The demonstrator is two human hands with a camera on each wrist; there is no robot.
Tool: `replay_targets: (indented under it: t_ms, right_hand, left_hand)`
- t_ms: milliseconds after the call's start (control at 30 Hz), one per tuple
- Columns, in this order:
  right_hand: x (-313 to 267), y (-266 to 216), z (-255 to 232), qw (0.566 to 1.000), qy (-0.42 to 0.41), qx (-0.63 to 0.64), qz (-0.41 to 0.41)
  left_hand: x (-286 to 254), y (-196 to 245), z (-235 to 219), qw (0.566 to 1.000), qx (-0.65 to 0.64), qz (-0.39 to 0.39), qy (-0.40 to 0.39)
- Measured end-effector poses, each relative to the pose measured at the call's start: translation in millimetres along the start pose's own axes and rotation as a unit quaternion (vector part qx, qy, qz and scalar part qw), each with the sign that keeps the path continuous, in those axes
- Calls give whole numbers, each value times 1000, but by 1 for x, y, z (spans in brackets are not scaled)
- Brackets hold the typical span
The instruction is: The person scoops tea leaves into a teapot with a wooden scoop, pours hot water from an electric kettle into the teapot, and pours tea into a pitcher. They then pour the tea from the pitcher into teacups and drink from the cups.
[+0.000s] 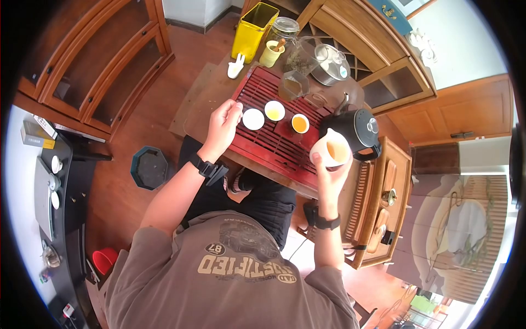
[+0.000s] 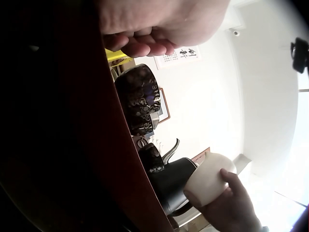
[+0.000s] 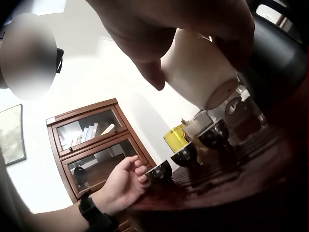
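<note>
My right hand (image 1: 332, 178) grips a white tea pitcher (image 1: 323, 150) with amber tea inside. In the right wrist view the pitcher (image 3: 195, 72) is held tilted above the red slatted tea tray (image 1: 268, 145). Three small cups, dark outside and white inside, stand in a row on the tray. The right cup (image 1: 299, 124) holds amber tea, the middle cup (image 1: 274, 111) pale yellow liquid, and the left cup (image 1: 253, 119) shows a white inside. Beside that left cup, at the tray's near-left edge, my left hand (image 1: 223, 123) rests with loosely curled fingers and holds nothing.
A black kettle (image 1: 356, 129) stands right behind the pitcher. Along the back are a glass pot (image 1: 294, 85), a glass-lidded vessel (image 1: 331, 66), a lidded jar (image 1: 285, 28), a pale tool holder (image 1: 271, 55), a yellow bin (image 1: 253, 32) and a white figurine (image 1: 236, 67).
</note>
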State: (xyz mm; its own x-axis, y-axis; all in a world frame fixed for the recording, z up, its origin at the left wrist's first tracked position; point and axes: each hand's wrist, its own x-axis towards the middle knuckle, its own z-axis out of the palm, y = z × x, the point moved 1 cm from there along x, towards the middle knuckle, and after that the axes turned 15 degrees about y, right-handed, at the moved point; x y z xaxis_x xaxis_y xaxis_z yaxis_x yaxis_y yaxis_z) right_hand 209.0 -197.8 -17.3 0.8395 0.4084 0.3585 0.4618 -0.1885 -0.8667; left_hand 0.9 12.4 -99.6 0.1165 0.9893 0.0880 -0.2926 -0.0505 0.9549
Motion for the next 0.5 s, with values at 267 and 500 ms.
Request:
replay_targets:
  t_ms: [267,500]
  right_hand:
    - [23,-39,11,995,-91,24,-44]
    - [32,-46,35,984,-161,33,-69]
  left_hand:
    - [-1,1,-1,1000,10,-14,-10]
    - [-1,0,-1,1000,7,-15,-10]
